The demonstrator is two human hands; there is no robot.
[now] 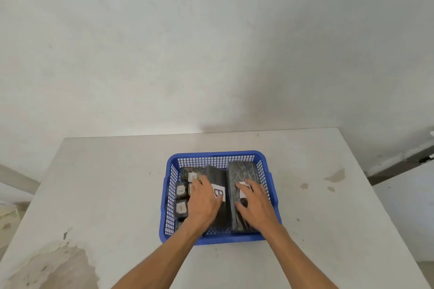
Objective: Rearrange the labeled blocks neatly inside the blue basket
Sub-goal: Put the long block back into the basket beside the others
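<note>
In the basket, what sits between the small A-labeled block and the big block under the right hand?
In the head view, the dark block labeled B lies between the A block and the large block, with the left hand resting partly over it.

We see soft, even daylight with no glare. A faint shadow lies on the wall [270,110] above the far right edge of the tabletop [117,183]. Wide-angle bending curves the edges; labels in the basket [218,239] look slightly blurred.
</note>
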